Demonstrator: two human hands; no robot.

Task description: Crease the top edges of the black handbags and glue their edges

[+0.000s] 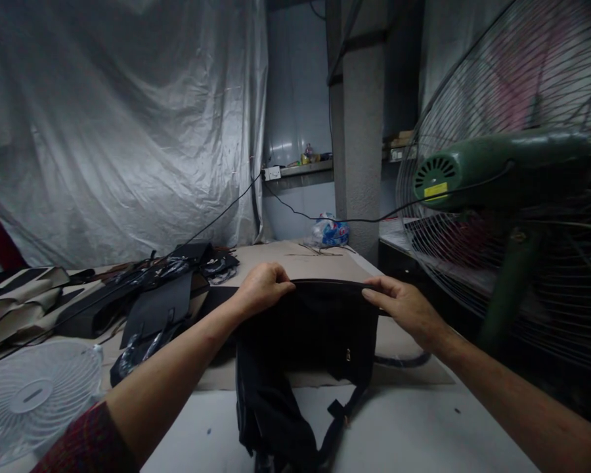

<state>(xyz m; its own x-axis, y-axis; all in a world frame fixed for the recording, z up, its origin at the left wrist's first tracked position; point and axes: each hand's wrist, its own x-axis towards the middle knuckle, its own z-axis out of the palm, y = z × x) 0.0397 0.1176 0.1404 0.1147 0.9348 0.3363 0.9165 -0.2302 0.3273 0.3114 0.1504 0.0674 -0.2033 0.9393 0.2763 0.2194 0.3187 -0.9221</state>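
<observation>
Black bag [310, 328] is lying on the counter [423, 420]. Its top edge is rising between the two hands, and its body and strap [342, 414] are trailing down below the fingers toward the near edge. The left hand [263, 286] is curling its fingers over the left end of that edge and grasping it. The right hand [406, 307] is pinching the right end, its fingers [381, 289] lying flatter on top.

Far beyond the fingers, a silver plastic sheet [118, 131] is hanging as a backdrop. Right of the right-hand fingers, a large green pedestal fan [502, 171] is standing, its blades showing only as a blur. Left of the left-hand fingers, cut black pieces [157, 309] are lying spread on the counter. Further down and left of those fingers, a white fan grille [29, 394] is resting. Beyond the fingers, a crumpled plastic bag [329, 231] is sitting by the pillar. Above and behind the left-hand fingers, a white socket [272, 173] is hanging on the wall.
</observation>
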